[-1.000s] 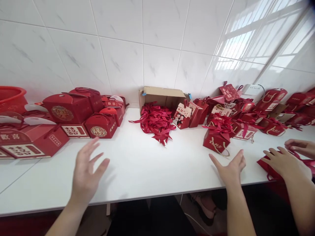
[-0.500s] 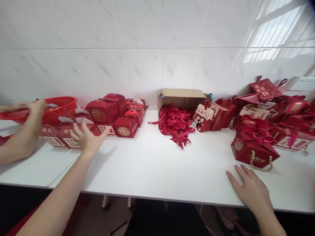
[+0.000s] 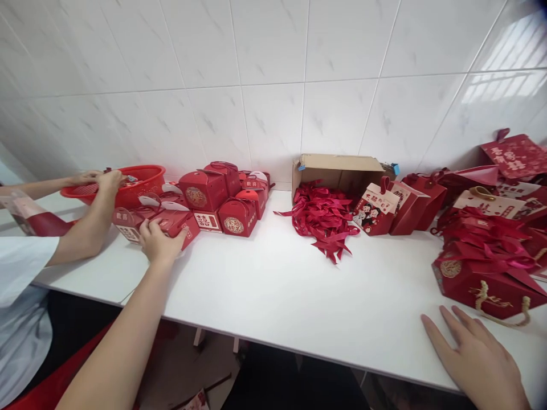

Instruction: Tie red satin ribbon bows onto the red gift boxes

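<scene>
- Basically, white table (image 3: 277, 290) along tiled wall (image 3: 273, 125).
- Co-worker (image 3: 23, 267) at left, hands (image 3: 109, 181) at red basin (image 3: 147, 191).
- Cardboard box (image 3: 344, 163) mid-table, ribbon pile (image 3: 322, 213) at its front.
- Rope-handled box (image 3: 464, 285), right side, just beyond right hand (image 3: 478, 353); fingers spread wide.
- Small red box (image 3: 174, 217), left side near basin; left hand (image 3: 161, 242) on it, can't tell whether gripping.
</scene>
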The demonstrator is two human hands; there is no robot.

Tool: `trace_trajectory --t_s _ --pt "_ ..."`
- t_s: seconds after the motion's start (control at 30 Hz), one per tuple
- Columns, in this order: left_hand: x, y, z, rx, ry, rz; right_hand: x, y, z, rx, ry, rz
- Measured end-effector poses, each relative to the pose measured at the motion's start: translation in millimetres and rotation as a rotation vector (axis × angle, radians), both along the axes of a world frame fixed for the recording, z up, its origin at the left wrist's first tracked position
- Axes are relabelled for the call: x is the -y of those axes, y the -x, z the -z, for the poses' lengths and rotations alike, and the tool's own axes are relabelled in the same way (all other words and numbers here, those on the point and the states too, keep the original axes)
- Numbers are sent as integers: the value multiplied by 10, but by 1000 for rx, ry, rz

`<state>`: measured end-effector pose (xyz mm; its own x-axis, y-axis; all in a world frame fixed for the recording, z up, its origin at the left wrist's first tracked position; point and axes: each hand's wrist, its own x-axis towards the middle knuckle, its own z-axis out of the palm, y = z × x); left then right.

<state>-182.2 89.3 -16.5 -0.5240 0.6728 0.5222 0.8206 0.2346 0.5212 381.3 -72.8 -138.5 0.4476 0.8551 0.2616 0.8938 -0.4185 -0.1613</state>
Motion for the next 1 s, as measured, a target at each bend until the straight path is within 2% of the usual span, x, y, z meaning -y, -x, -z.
trace_trajectory --t_s 0.13,0.27,0.33,0.37,0.43,0.47,0.53,0.63,0.7,0.8,0.87,0.93,1.0 --pt "147 -11 30 -68 63 30 12 -1 -7 7 4 -13" --pt "534 -272 145 -156 49 103 11 23 -19 12 -26 -7" --pt "772 -501 245 -214 -42 280 6 47 -31 12 -37 -2" --pt "880 -630 297 -220 -67 423 3 61 -40 9 -39 1" --pt "1034 -885 391 -206 -34 729 -2 87 -63 0 -42 7" --pt "1069 -998 426 -208 -14 826 -3 95 -75 -5 -43 9" --pt "1059 -1174 470 -208 -84 800 2 94 -99 -12 -43 11" --pt "959 -1297 488 -186 -179 626 21 54 -121 -18 -34 1" --pt "937 -1304 490 -144 -166 630 28 51 -112 -30 -20 0" --pt "995 -1251 502 50 -82 809 3 233 -65 -70 12 -54" --pt "1025 -1201 525 320 4 926 -48 509 -48 -99 15 -197" --pt "1000 -1154 561 627 54 915 -139 835 -90 -137 29 -429" --pt "933 -1118 601 859 35 777 -282 1102 -221 -188 107 -658"
